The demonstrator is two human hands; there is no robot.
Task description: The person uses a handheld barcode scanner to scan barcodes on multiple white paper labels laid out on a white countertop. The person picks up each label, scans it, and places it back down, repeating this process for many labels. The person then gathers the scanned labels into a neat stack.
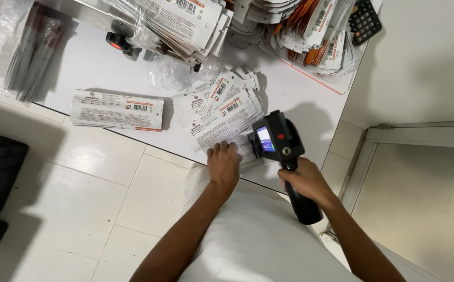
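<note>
You stand over a pale tiled floor (101, 188), at the near edge of a white surface (300, 99) whose corner runs off toward a white wall on your right. Nearest you, your right hand (304, 180) is wrapped tight around the black handle of a handheld printer (279, 141); the grip is fully closed, fingers curled round the handle. The printer's head, with its small lit screen, points down and left and sits on or just above the near end of a fan of cards (221, 112). Your left hand (223, 164) lies flat, palm down, on the nearest card of that fan, fingers spread and pressing it to the surface, clasping nothing. The two hands are close together, the printer just right of your left fingertips.

Left of the fan, apart from it, lies a squared stack (116, 109) of the same white cards with orange marks. Behind the fan is crumpled clear plastic (172, 75). Farther back, a big loose pile (185, 23) of cards overhangs a black knob (118, 42) with a red spot. To the far right, a heap of orange packs (310, 31) rests beside a black calculator (364, 21). At far left sit grey packs (31, 49) in clear bags.
</note>
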